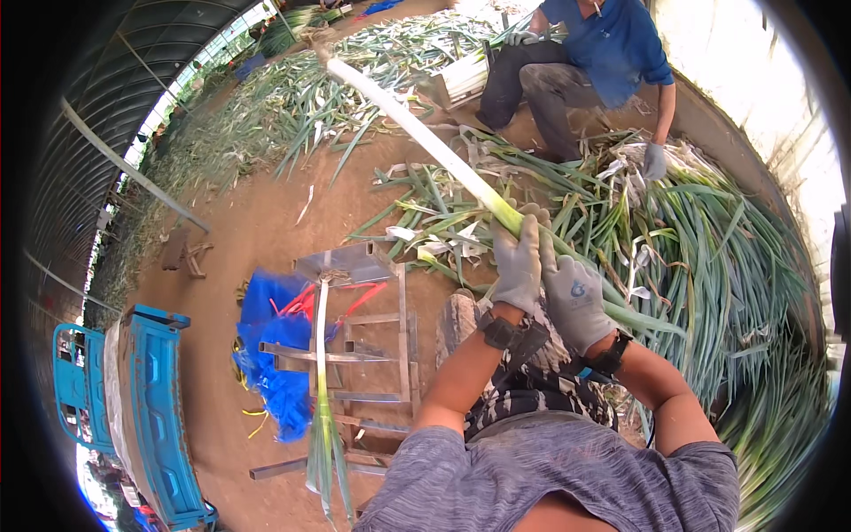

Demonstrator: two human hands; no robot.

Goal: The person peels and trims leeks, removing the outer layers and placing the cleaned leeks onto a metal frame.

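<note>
Both my hands wear grey work gloves. A long green onion (432,143) slants across the view, its white shank and rooted end pointing up and away to the left. My left hand (517,259) is closed around it where white turns to green. Just behind, my right hand (580,296) grips its green leaves, which trail to the lower right. Another green onion (322,332) lies lengthwise on a metal frame stand (372,358) to my left, its roots at the stand's top plate (349,263).
A co-worker (598,60) sits opposite, one gloved hand at a large heap of green onions (711,266) on my right. Loose leaves (372,73) cover the ground ahead. Blue netting (276,352) lies beside the stand. A blue cart bed (156,412) stands far left, near a small wooden stool (186,253).
</note>
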